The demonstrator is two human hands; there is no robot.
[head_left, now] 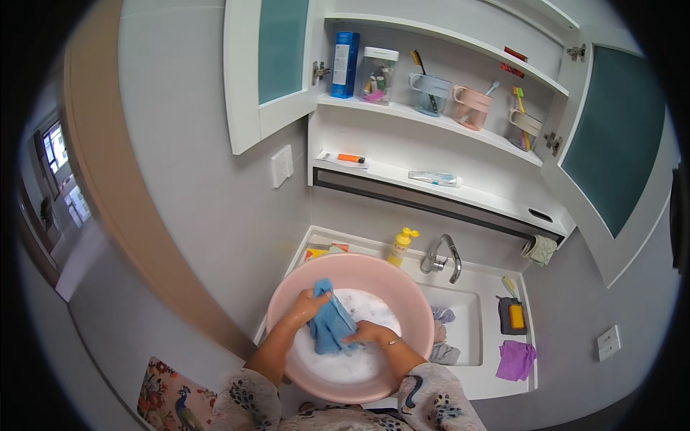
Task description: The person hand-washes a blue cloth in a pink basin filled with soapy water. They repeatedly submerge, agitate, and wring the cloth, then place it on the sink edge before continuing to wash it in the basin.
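Observation:
A blue cloth (332,325) hangs between my two hands over a large pink basin (406,287). My left hand (307,304) is closed on the cloth's upper left part. Lower down, my right hand (370,333) grips its right edge, with a thin bracelet at the wrist. White suds (348,368) cover the water in the basin, and the lower end of the cloth touches them. What lies under the foam is hidden.
Right of the basin is a white sink (467,327) with grey cloths (444,353), below a chrome faucet (442,260). A yellow bottle (401,246) stands behind the basin. A purple cloth (515,360) and yellow soap bar (516,317) lie on the counter. Open cabinet doors (611,144) hang overhead.

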